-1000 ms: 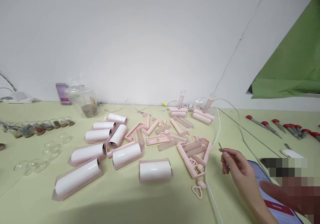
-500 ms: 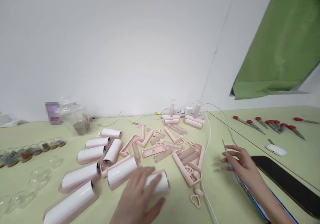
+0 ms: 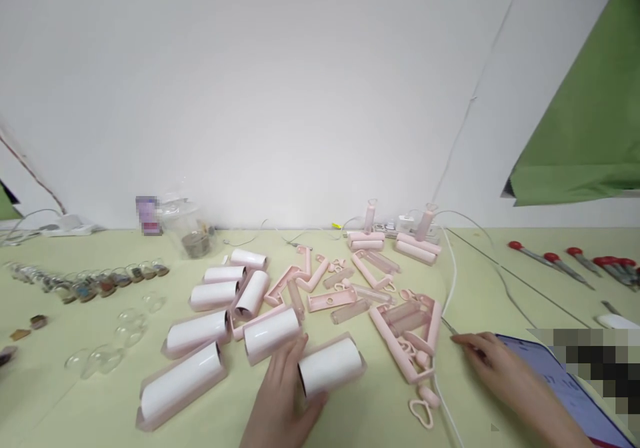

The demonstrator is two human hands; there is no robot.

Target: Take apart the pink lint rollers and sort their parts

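Observation:
My left hand [image 3: 280, 395] is at the left end of a white sticky lint roll [image 3: 331, 367] in a clear pinkish wrapper. The thumb lies along its near side and the fingers reach round its far side. Another white roll [image 3: 271, 335] lies just beyond my fingertips. On the right, my right hand [image 3: 493, 361] is closed on a thin metal tool [image 3: 449, 327], low over the table beside a white cable [image 3: 450, 281]. Its handle is hidden in the fingers. Pink roller frames [image 3: 393, 345], clear pink handles [image 3: 351, 311] and a heart-shaped ring [image 3: 421, 413] lie between my hands.
More white rolls [image 3: 183, 381] lie to the left, with clear domes [image 3: 131, 328] and small filled domes [image 3: 105, 283] beyond. Two assembled rollers [image 3: 418, 248] stand by the wall. Red-ended tools [image 3: 570, 268] lie right; a lit screen [image 3: 537, 368] lies under my right forearm.
The view has swung left. My left hand has slid from on top of the roll to its left end. My right hand has lowered the metal tool, which had pointed up.

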